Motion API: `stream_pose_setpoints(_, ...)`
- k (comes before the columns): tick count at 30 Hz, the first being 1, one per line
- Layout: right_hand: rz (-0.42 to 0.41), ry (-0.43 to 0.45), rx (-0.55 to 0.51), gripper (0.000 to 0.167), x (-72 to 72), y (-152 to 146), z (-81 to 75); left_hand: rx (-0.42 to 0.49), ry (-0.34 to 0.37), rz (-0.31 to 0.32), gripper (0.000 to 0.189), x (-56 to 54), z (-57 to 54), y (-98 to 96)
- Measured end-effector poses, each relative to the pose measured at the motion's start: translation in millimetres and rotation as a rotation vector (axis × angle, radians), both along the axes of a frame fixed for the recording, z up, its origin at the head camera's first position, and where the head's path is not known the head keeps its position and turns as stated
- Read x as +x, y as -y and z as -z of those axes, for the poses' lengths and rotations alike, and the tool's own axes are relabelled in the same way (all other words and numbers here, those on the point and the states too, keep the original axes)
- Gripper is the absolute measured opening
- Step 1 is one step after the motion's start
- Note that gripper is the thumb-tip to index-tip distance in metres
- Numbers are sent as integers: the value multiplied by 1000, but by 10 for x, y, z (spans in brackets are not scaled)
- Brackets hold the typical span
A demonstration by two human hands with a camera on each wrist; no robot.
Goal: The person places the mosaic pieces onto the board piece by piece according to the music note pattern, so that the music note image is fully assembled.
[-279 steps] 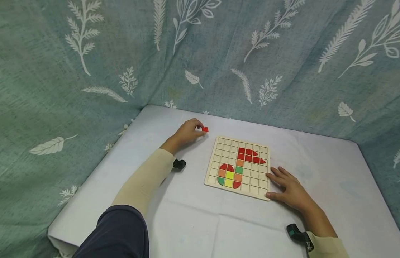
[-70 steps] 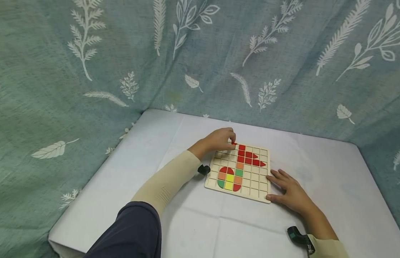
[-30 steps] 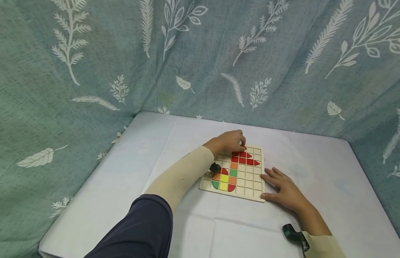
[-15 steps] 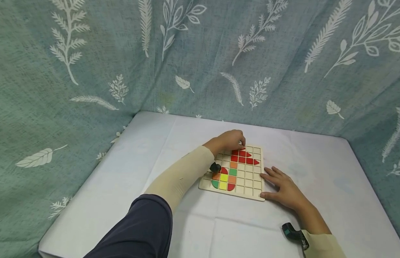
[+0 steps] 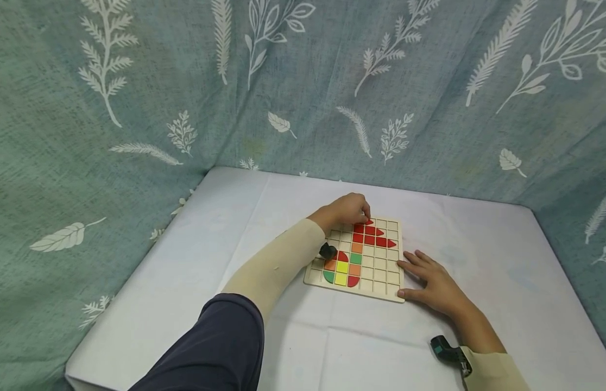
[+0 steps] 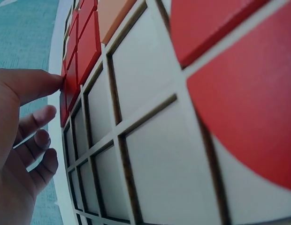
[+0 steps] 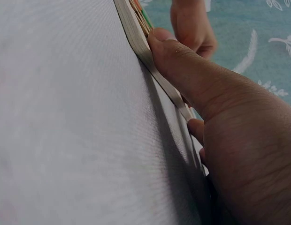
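Observation:
A square wooden grid board (image 5: pixel 381 271) lies on the table, bearing red, orange, green and yellow tiles. My left hand (image 5: pixel 349 209) reaches over its far edge, thumb and curled fingers at a red pointed tile (image 5: pixel 369 222) in the farthest row. In the left wrist view the thumb (image 6: pixel 40 84) touches red tiles (image 6: pixel 72 84) there; the index fingertip is hidden and the other fingers curl loosely beside the board. My right hand (image 5: pixel 437 285) rests spread against the board's right edge. In the right wrist view its thumb (image 7: pixel 176 61) lies on the board's rim (image 7: pixel 157 77).
A white cloth covers the table (image 5: pixel 283 347). A green-blue curtain (image 5: pixel 303 81) with pale leaf prints hangs behind and to the left. Black wrist devices sit at the left wrist (image 5: pixel 327 251) and right wrist (image 5: pixel 444 350).
My left hand has come from left of the board to its far row, bringing red tiles; a red square was added there earlier. Over the last second it barely moves. The right hand stays put.

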State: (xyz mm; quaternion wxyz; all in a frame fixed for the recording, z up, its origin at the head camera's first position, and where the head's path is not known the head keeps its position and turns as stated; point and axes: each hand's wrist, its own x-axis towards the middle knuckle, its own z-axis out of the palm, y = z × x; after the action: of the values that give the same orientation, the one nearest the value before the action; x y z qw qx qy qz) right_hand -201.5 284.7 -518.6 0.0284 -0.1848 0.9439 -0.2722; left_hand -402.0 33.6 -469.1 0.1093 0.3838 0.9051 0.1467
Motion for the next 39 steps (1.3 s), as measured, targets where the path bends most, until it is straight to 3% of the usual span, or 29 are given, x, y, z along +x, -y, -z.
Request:
stream_pose_setpoints(9,8,41,-5,86,38,-7,18,11,58,-53,14,27,23,-10)
stream_pose_setpoints(14,2,19,-14,85,58,-36,17,-2,22,-65,18,53,1,-29)
stream_pose_setpoints(20,-14,20,-35,92,46,-98,29,101,-39,-157,28,72,30,55)
stream_pose_setpoints(26,4,52,-35,97,35,-127,73,116,-36,-137,26,98,51,230)
stream_pose_setpoints(30,-1,42,-44,94,-9,-143,63,75,-68,-151,26,137,24,425)
stream_pose_setpoints(33,14,58,-53,94,-1,-172,73,31,-66,-171,25,227,35,618)
stream_pose_setpoints(39,32,105,-48,92,13,-261,73,12,19,-210,35,492,-16,1198)
